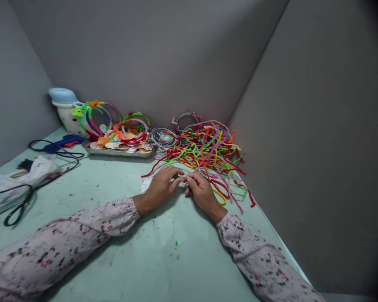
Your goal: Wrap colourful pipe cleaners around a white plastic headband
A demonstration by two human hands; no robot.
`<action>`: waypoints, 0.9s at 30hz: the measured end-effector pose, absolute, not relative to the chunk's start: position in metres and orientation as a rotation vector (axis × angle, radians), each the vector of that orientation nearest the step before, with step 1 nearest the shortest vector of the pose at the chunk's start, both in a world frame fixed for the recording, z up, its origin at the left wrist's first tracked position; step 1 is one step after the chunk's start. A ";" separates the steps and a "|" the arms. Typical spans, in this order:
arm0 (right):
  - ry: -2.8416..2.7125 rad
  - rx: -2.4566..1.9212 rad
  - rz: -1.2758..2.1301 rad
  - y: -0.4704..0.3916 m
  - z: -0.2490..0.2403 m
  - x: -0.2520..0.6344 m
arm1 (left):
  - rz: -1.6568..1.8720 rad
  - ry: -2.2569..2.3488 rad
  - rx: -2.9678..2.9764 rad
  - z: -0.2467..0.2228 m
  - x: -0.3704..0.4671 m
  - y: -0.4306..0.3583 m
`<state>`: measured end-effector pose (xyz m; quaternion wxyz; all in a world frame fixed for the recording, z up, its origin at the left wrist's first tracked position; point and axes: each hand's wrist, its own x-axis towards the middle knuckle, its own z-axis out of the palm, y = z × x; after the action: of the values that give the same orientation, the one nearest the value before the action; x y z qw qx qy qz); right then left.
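Note:
My left hand and my right hand rest close together on the pale green table, fingertips meeting. Between the fingertips both hands pinch a thin piece of pipe cleaner, pinkish with a bit of green; it is small and mostly hidden by the fingers. Just beyond my hands lies a big tangled pile of coloured pipe cleaners, red, green, orange, yellow and purple. A yellow pipe cleaner loop lies right of my right hand.
A metal tray at the back holds wrapped hoops and shell-like pieces. A white jar with a blue lid stands at the back left. A blue glue gun, black cables and a plastic bag lie left. Grey walls enclose the table.

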<state>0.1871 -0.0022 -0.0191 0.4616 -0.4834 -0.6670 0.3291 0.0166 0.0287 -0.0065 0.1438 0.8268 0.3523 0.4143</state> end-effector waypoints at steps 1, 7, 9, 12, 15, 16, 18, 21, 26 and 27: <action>-1.636 -1.185 0.824 -0.002 -0.020 0.187 | 1.201 1.007 2.388 -0.007 0.017 0.029; -1.594 -1.156 0.930 -0.001 -0.022 0.187 | 1.192 0.983 2.453 -0.007 0.016 0.029; -1.592 -1.144 0.949 -0.001 -0.022 0.188 | 1.190 0.978 2.481 -0.006 0.016 0.029; -1.591 -1.127 0.956 0.000 -0.022 0.188 | 1.181 0.964 2.513 -0.006 0.015 0.029; -1.586 -1.123 0.962 -0.001 -0.022 0.188 | 1.167 0.966 2.513 -0.006 0.015 0.029; -1.583 -1.132 0.960 -0.001 -0.022 0.187 | 1.161 0.972 2.505 -0.006 0.015 0.029; -1.587 -1.161 0.936 -0.002 -0.022 0.187 | 1.149 0.994 2.478 -0.007 0.015 0.029; -1.638 -1.203 0.833 -0.002 -0.021 0.186 | 1.156 1.016 2.444 -0.007 0.014 0.029; -1.698 -1.202 0.762 -0.001 -0.020 0.187 | 1.154 1.009 2.461 -0.006 0.015 0.029; -1.699 -1.197 0.766 -0.001 -0.020 0.188 | 1.152 1.008 2.464 -0.006 0.015 0.028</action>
<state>0.1876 -0.0011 -0.0200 0.4470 -0.4833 -0.6863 0.3092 0.0148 0.0285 -0.0056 0.1202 0.8432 0.3451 0.3944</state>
